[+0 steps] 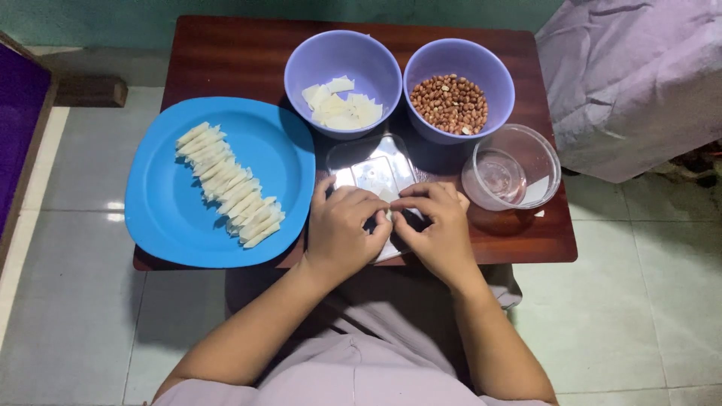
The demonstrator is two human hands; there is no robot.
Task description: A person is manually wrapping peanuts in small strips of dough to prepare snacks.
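Low brown table (226, 53): am pinching a wrapper (388, 216) between left hand (342, 225) and right hand (436, 225) over the clear tray (368, 162), bowls within reach.

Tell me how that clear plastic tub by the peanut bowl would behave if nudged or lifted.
The clear plastic tub looks thin-walled and holds little that shows, so it is probably light and would slide on the smooth wooden table sooner than tip. Its wide, low shape suggests it stands steadily. The walls may flex under a firm pinch. It sits close to the peanut bowl, so a push could bump it.
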